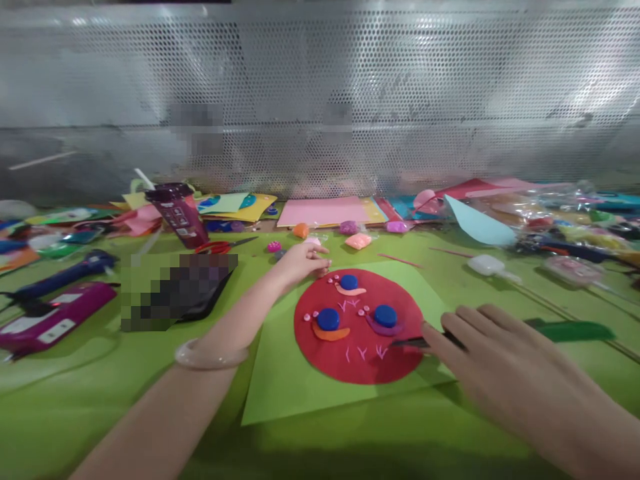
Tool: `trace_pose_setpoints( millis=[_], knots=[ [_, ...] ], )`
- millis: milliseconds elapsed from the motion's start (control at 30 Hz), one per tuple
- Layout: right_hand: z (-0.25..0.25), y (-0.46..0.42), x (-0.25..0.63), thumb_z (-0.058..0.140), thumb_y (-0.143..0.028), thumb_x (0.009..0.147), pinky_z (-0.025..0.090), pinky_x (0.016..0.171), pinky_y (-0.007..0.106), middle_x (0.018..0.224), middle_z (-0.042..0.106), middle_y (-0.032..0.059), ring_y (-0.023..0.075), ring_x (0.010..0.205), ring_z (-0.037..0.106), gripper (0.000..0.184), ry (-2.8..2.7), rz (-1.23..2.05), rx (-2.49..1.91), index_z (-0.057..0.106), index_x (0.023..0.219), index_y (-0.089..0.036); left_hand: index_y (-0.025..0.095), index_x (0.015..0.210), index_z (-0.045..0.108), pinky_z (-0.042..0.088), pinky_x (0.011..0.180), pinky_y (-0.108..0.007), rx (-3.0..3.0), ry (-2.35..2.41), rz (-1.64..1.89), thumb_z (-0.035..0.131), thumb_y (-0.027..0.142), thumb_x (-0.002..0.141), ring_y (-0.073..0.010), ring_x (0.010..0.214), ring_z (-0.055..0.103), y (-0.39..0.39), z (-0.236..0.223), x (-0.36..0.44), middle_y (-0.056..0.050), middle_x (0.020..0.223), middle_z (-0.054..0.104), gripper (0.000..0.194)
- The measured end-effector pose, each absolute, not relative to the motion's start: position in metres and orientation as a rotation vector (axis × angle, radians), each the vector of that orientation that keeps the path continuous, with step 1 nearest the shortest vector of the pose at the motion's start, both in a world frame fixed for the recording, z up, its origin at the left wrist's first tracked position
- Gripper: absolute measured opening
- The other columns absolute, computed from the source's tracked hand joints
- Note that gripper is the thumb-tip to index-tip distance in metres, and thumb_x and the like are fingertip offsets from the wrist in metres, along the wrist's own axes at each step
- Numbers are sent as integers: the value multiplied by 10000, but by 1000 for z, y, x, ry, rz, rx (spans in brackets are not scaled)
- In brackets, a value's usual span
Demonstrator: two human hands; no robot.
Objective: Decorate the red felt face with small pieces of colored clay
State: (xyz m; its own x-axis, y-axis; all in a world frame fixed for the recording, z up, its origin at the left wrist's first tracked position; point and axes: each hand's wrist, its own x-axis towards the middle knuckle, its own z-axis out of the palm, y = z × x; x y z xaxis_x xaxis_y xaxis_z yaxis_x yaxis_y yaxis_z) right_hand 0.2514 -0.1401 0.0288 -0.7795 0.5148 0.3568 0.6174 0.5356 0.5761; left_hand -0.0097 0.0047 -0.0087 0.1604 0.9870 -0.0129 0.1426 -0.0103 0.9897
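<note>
My right hand grips a dark, narrow pointed tool, its tip over the lower right of a red paper disc. A green, handle-like piece shows behind the hand, roughly in line with the tool; I cannot tell whether they are joined. On the disc are blue round caps with orange, purple and peach clay strips, small pink balls and thin pink strands. Beneath lies a light green sheet. My left hand reaches past the disc's upper left edge, fingers slightly apart, near a whitish packet.
Clay packets and coloured paper lie toward the perforated metal panel. At left are a purple cup, red-handled scissors, a dark flat device, a glue gun and a power strip. Plastic-wrapped supplies crowd the right.
</note>
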Motion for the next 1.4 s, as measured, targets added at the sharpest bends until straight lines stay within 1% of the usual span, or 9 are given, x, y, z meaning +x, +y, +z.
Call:
trace_pose_setpoints(
  millis=[100, 267, 400, 533, 767, 1000, 1200, 1300, 1400],
  knots=[
    [26, -147, 248, 476, 2, 634, 318, 625, 346, 661, 609, 43, 205, 614, 509, 267, -2626, -1212, -1051, 620, 768, -180, 130, 859, 576, 525, 635, -275, 1321, 1178, 1033, 668, 83, 704, -106, 570, 600, 5, -10, -10, -1, 629, 617, 186],
    [24, -151, 241, 459, -7, 678, 303, 577, 336, 649, 614, 58, 195, 573, 492, 255, -2654, -1343, -1058, 638, 770, -164, 127, 840, 593, 506, 652, -285, 1301, 1151, 1032, 624, 51, 724, -125, 584, 614, 2, -6, -10, -6, 610, 624, 142],
    [25, -150, 236, 470, -27, 696, 311, 597, 334, 615, 602, 57, 199, 584, 502, 232, -2639, -1459, -1083, 643, 753, -171, 121, 844, 600, 507, 656, -285, 1300, 1158, 1010, 618, 46, 724, -135, 582, 619, -1, -4, -10, -19, 605, 636, 143],
    [29, -153, 231, 464, -31, 684, 320, 619, 346, 684, 632, 76, 215, 606, 517, 251, -2672, -1542, -1048, 659, 772, -163, 117, 825, 595, 510, 660, -266, 1312, 1182, 971, 606, 37, 725, -126, 584, 620, -2, -3, -10, -23, 602, 642, 129],
    [27, -153, 231, 463, -38, 636, 299, 595, 341, 609, 583, 61, 204, 580, 479, 227, -2639, -1550, -1047, 634, 679, -180, 125, 783, 593, 524, 715, -277, 1300, 1200, 953, 595, 45, 736, -109, 595, 615, -1, -4, -9, -11, 612, 639, 93],
    [26, -156, 230, 492, -45, 587, 301, 585, 345, 604, 573, 58, 212, 574, 473, 233, -2660, -1541, -1074, 653, 691, -177, 131, 759, 575, 533, 722, -281, 1288, 1213, 946, 594, 44, 743, -104, 580, 614, 2, -7, -9, -12, 612, 636, 90],
    [24, -157, 234, 511, -65, 563, 311, 580, 345, 598, 573, 53, 215, 575, 468, 262, -2644, -1537, -1091, 675, 728, -184, 119, 783, 584, 538, 713, -293, 1297, 1194, 954, 623, 56, 725, -108, 577, 615, 5, -10, -9, -21, 631, 642, 94],
    [25, -156, 235, 519, -60, 544, 322, 586, 345, 596, 578, 51, 217, 577, 472, 282, -2623, -1539, -1098, 681, 737, -188, 118, 773, 581, 542, 691, -295, 1286, 1192, 953, 646, 58, 704, -114, 570, 614, 6, -9, -9, -18, 610, 633, 112],
    [25, -157, 236, 513, -49, 552, 328, 595, 347, 599, 582, 55, 217, 579, 472, 312, -2629, -1532, -1088, 685, 774, -184, 119, 763, 572, 542, 674, -290, 1270, 1195, 943, 624, 29, 705, -111, 553, 610, 7, -7, -8, -14, 587, 628, 119]
  ],
)
